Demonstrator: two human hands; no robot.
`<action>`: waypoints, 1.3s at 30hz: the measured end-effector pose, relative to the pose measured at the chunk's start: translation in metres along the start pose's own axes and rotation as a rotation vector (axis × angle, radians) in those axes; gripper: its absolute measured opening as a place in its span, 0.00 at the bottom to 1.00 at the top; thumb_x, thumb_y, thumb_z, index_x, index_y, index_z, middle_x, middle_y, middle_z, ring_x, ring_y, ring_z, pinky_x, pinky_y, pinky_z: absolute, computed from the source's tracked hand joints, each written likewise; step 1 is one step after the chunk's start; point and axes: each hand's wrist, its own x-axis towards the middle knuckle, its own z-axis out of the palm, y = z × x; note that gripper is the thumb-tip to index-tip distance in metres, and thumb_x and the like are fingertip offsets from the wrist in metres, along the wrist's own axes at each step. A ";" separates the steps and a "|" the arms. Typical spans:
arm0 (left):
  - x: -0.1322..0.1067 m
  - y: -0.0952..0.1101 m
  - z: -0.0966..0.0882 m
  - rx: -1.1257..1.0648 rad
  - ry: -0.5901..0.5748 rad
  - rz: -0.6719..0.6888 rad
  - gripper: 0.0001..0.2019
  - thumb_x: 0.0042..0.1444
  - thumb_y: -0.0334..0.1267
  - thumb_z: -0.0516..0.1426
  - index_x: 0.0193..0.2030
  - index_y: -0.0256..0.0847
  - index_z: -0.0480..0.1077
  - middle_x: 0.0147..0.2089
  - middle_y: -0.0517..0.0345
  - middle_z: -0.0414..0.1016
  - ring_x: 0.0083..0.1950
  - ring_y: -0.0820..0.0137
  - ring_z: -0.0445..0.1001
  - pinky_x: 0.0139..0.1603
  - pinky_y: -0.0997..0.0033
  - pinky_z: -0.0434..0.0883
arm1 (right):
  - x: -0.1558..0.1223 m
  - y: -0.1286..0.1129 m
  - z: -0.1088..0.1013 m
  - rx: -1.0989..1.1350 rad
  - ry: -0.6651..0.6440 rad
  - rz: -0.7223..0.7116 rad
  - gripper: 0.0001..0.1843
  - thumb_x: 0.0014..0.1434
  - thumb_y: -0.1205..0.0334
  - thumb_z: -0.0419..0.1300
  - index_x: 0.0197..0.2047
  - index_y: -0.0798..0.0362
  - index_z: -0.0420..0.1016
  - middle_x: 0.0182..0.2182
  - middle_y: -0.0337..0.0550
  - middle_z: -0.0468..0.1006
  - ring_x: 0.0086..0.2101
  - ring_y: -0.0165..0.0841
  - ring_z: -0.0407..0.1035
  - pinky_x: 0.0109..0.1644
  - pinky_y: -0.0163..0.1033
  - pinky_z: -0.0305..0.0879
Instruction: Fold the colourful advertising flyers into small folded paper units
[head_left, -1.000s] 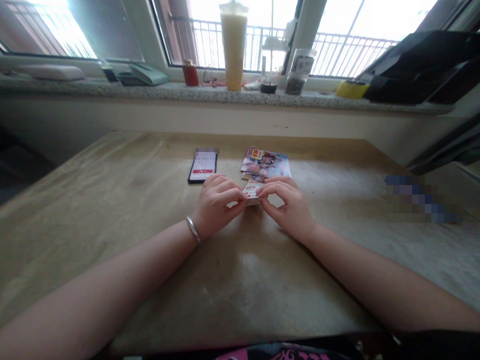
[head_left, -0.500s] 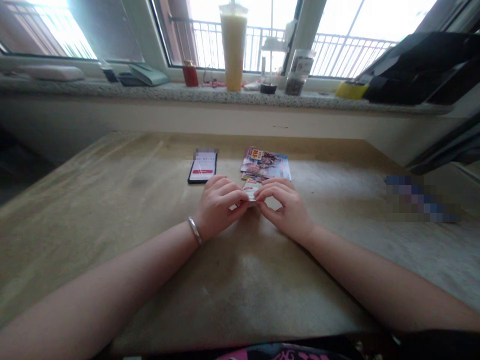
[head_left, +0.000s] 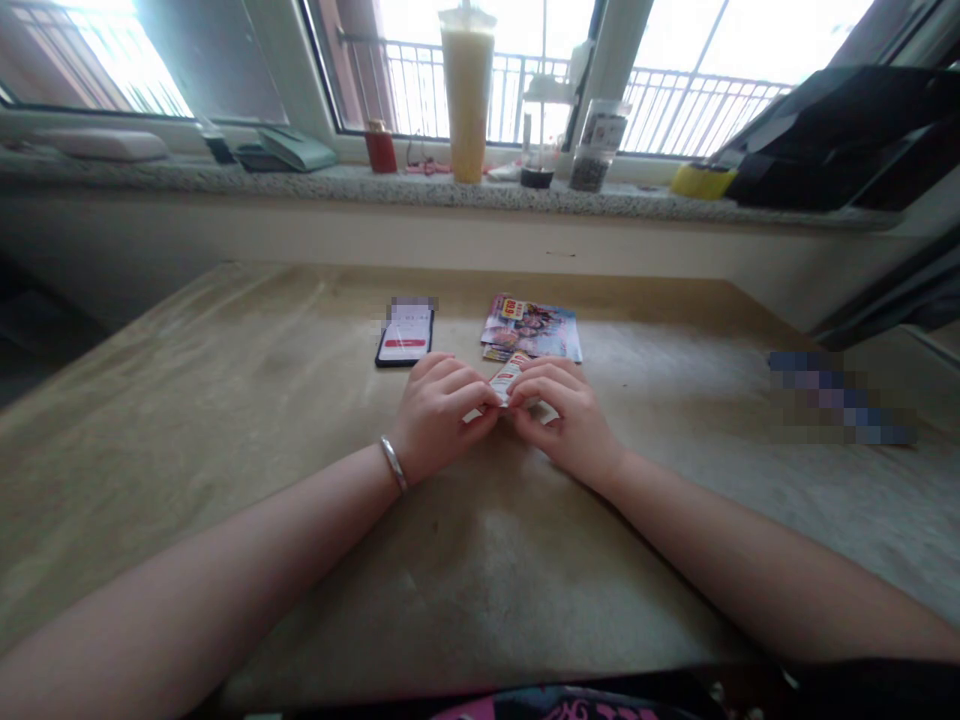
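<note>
Between my two hands is a small piece of printed paper (head_left: 507, 376), white with red marks, its near end pinched by the fingers of both. My left hand (head_left: 444, 412), with a silver bangle at the wrist, grips the paper's left side between thumb and fingertips. On the other side, the thumb and fingers of my right hand (head_left: 564, 408) close on the paper close to the left fingertips. The fingers cover part of it, and any fold there is hard to make out. Just beyond lie colourful printed leaflets (head_left: 534, 328), stacked a little unevenly.
A phone (head_left: 406, 335) with a lit screen lies beyond my left hand. Far right on the table (head_left: 300, 560) is a blurred-out bluish item (head_left: 840, 398). On the stone windowsill (head_left: 330, 184) stand a tall yellow-filled cup (head_left: 468, 100), a red bottle (head_left: 380, 148) and a black bag (head_left: 840, 140).
The paper has tilted, its far end now leaning to the right and showing more of its printed face. My right fingers have curled in closer; both hands stay nearly in place.
</note>
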 end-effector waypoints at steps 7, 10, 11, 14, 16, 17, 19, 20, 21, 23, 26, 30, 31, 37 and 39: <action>0.002 0.002 -0.002 0.012 -0.002 0.065 0.05 0.57 0.36 0.57 0.30 0.44 0.70 0.31 0.65 0.76 0.34 0.72 0.68 0.45 0.64 0.62 | -0.001 -0.004 0.001 -0.065 -0.028 0.020 0.04 0.53 0.68 0.59 0.31 0.49 0.71 0.34 0.40 0.77 0.40 0.35 0.68 0.50 0.45 0.65; 0.002 0.002 -0.002 0.003 -0.003 0.058 0.06 0.57 0.36 0.57 0.29 0.43 0.70 0.30 0.65 0.76 0.34 0.72 0.68 0.43 0.65 0.62 | 0.000 -0.004 0.000 -0.090 -0.032 0.012 0.04 0.53 0.68 0.59 0.31 0.49 0.71 0.34 0.40 0.77 0.40 0.35 0.68 0.49 0.45 0.65; 0.002 0.001 -0.002 -0.001 -0.007 0.056 0.06 0.57 0.36 0.57 0.29 0.44 0.71 0.30 0.65 0.76 0.34 0.72 0.68 0.43 0.65 0.62 | 0.001 -0.004 0.000 -0.098 -0.032 0.008 0.04 0.53 0.68 0.59 0.31 0.49 0.71 0.34 0.40 0.77 0.41 0.35 0.67 0.49 0.44 0.65; 0.002 0.000 -0.001 -0.011 -0.009 0.050 0.06 0.57 0.36 0.57 0.29 0.44 0.71 0.30 0.65 0.77 0.34 0.72 0.68 0.43 0.65 0.62 | 0.001 -0.003 -0.001 -0.120 -0.027 0.001 0.04 0.53 0.68 0.59 0.31 0.49 0.71 0.35 0.40 0.76 0.42 0.35 0.67 0.49 0.44 0.64; 0.002 0.000 -0.001 -0.016 -0.009 0.052 0.06 0.57 0.36 0.57 0.29 0.44 0.71 0.30 0.65 0.77 0.34 0.72 0.69 0.43 0.65 0.62 | 0.001 -0.002 -0.002 -0.127 -0.023 -0.007 0.04 0.52 0.69 0.59 0.31 0.49 0.71 0.35 0.40 0.76 0.42 0.36 0.67 0.49 0.44 0.64; 0.002 -0.001 -0.002 -0.018 -0.010 0.053 0.06 0.57 0.36 0.58 0.29 0.44 0.71 0.31 0.65 0.77 0.34 0.72 0.69 0.43 0.65 0.62 | 0.001 -0.001 -0.002 -0.128 -0.021 -0.011 0.04 0.52 0.69 0.59 0.31 0.49 0.71 0.35 0.40 0.76 0.42 0.36 0.67 0.49 0.45 0.64; 0.001 -0.001 -0.002 -0.023 -0.004 0.055 0.05 0.57 0.36 0.58 0.29 0.44 0.71 0.31 0.65 0.77 0.34 0.72 0.69 0.43 0.65 0.62 | 0.000 0.000 -0.002 -0.130 -0.015 -0.016 0.05 0.52 0.69 0.60 0.30 0.49 0.71 0.34 0.40 0.76 0.43 0.36 0.67 0.50 0.45 0.63; 0.001 -0.001 -0.002 -0.025 0.004 0.054 0.05 0.57 0.35 0.58 0.29 0.44 0.71 0.31 0.65 0.77 0.34 0.73 0.69 0.43 0.65 0.62 | 0.000 0.001 -0.002 -0.133 -0.013 -0.011 0.05 0.51 0.69 0.60 0.30 0.49 0.71 0.34 0.39 0.75 0.43 0.36 0.67 0.50 0.45 0.63; 0.001 -0.002 -0.002 -0.028 0.012 0.052 0.06 0.57 0.35 0.58 0.29 0.44 0.71 0.31 0.65 0.77 0.34 0.73 0.69 0.42 0.65 0.62 | 0.000 0.002 -0.002 -0.136 -0.012 -0.002 0.05 0.51 0.69 0.60 0.30 0.49 0.70 0.34 0.39 0.75 0.43 0.36 0.67 0.50 0.44 0.63; 0.001 -0.003 -0.001 -0.034 0.021 0.047 0.06 0.57 0.36 0.58 0.29 0.43 0.70 0.32 0.65 0.77 0.34 0.73 0.69 0.42 0.65 0.62 | 0.000 0.003 -0.003 -0.138 -0.009 0.016 0.05 0.52 0.69 0.60 0.30 0.49 0.70 0.34 0.39 0.75 0.42 0.36 0.67 0.49 0.44 0.63; 0.000 -0.004 0.000 -0.030 0.017 0.030 0.06 0.57 0.36 0.58 0.29 0.43 0.70 0.32 0.64 0.77 0.34 0.73 0.69 0.42 0.65 0.62 | 0.000 0.003 -0.002 -0.128 -0.012 0.031 0.05 0.52 0.69 0.59 0.30 0.49 0.70 0.34 0.40 0.75 0.42 0.36 0.67 0.49 0.44 0.63; -0.001 -0.004 0.000 -0.010 0.007 0.006 0.05 0.57 0.38 0.59 0.30 0.44 0.71 0.32 0.64 0.77 0.34 0.72 0.69 0.43 0.65 0.62 | 0.000 0.002 -0.001 -0.133 -0.011 0.030 0.05 0.52 0.69 0.59 0.30 0.49 0.71 0.34 0.40 0.75 0.42 0.36 0.67 0.50 0.45 0.63; 0.000 -0.004 0.000 -0.005 0.002 0.003 0.05 0.57 0.39 0.59 0.30 0.44 0.71 0.32 0.64 0.77 0.34 0.72 0.70 0.43 0.65 0.62 | 0.000 0.002 -0.001 -0.138 -0.013 0.027 0.04 0.52 0.69 0.59 0.30 0.49 0.71 0.34 0.40 0.75 0.42 0.36 0.67 0.50 0.45 0.63; 0.001 -0.002 -0.001 0.009 -0.021 -0.001 0.06 0.58 0.41 0.58 0.31 0.44 0.72 0.32 0.64 0.78 0.34 0.72 0.70 0.43 0.64 0.61 | 0.000 0.002 0.000 -0.154 -0.020 0.023 0.05 0.52 0.68 0.59 0.30 0.48 0.71 0.34 0.40 0.75 0.42 0.37 0.67 0.49 0.46 0.63; 0.001 -0.002 0.000 -0.004 -0.026 0.005 0.06 0.58 0.40 0.58 0.30 0.44 0.71 0.32 0.64 0.78 0.34 0.72 0.70 0.44 0.64 0.61 | 0.000 0.002 -0.001 -0.162 -0.024 0.015 0.05 0.52 0.68 0.59 0.30 0.48 0.71 0.34 0.40 0.75 0.43 0.37 0.67 0.49 0.46 0.64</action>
